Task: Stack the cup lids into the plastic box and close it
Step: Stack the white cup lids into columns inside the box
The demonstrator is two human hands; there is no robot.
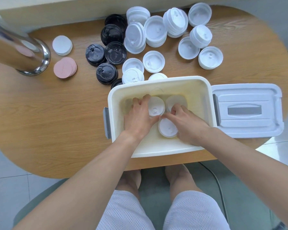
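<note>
A cream plastic box (204,90) stands open at the table's near edge. Three stacks of white cup lids sit inside: one at the centre (156,107), one behind to the right (176,99), one nearer me (167,128). My left hand (139,117) curls its fingers and thumb round the centre stack. My right hand (188,124) grips the near stack, its fingers reaching toward the back one. The box's pale lid (246,110) lies flat on the table to the right. Several white lids (155,30) and black lids (111,50) lie loose behind the box.
A shiny metal cylinder (18,48) lies at the far left. Beside it are a stack of pink discs (65,67) and a stack of white discs (62,45). The wooden table (48,113) ends just in front of my knees.
</note>
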